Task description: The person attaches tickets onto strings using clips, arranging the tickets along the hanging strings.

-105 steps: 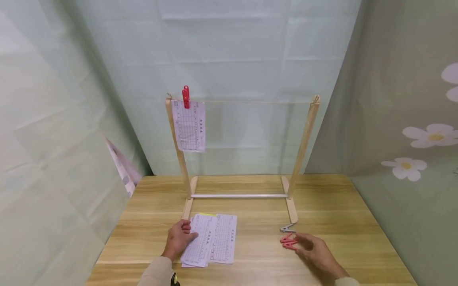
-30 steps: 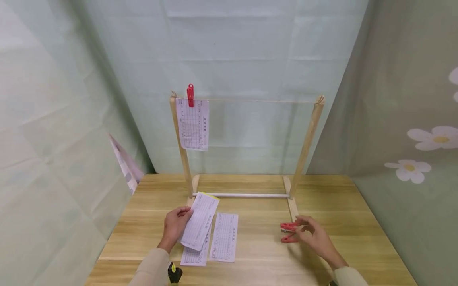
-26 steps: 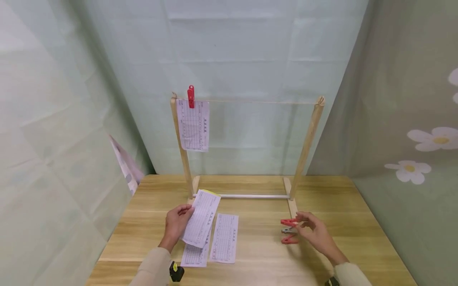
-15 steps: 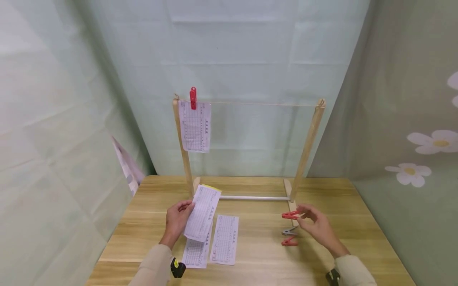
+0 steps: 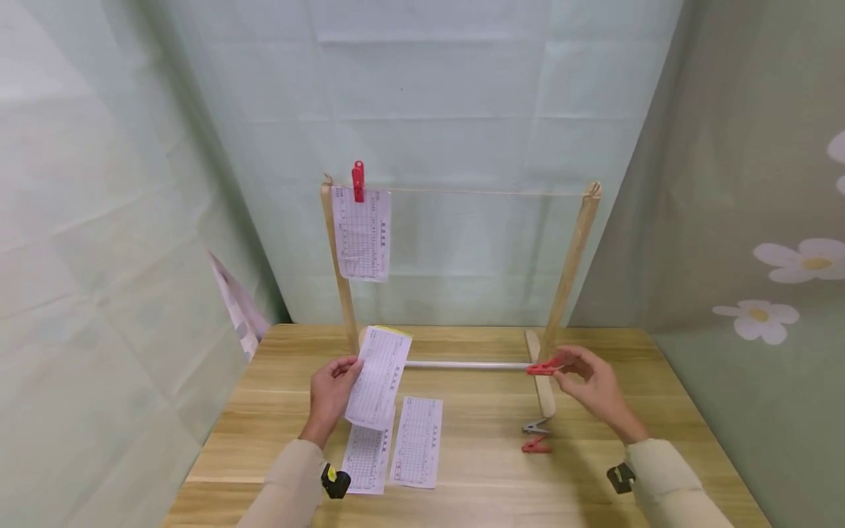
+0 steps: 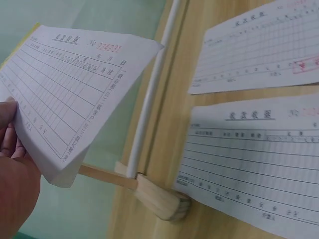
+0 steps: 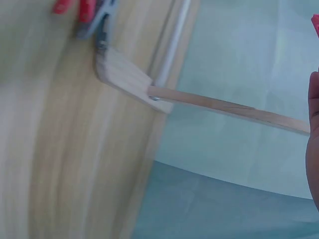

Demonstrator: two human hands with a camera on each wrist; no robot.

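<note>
Between thumb and fingers, my left hand (image 5: 333, 396) pinches a printed receipt slip (image 5: 379, 378) by its left edge, raised above the table. It has a yellow top edge; in the left wrist view another layer shows behind this receipt slip (image 6: 70, 84). Two more receipt slips lie on the table, one partly under the raised one (image 5: 366, 462) and another to its right (image 5: 417, 441). My right hand (image 5: 597, 385) pinches a red clothespin (image 5: 543, 367) in front of the rack's right post. In the right wrist view only part of that hand (image 7: 314, 134) shows, at the edge.
A wooden rack (image 5: 573, 257) with a string across its top stands at the back. A red clothespin (image 5: 358, 181) holds one receipt slip (image 5: 361, 238) at the string's left end. A grey clothespin (image 5: 535, 426) and a red clothespin (image 5: 536, 445) lie by the rack's right foot.
The left hand has lifted a receipt slip off the pile and raised it. The right hand has picked up a red clothespin and carried it upward, away from the other two.
</note>
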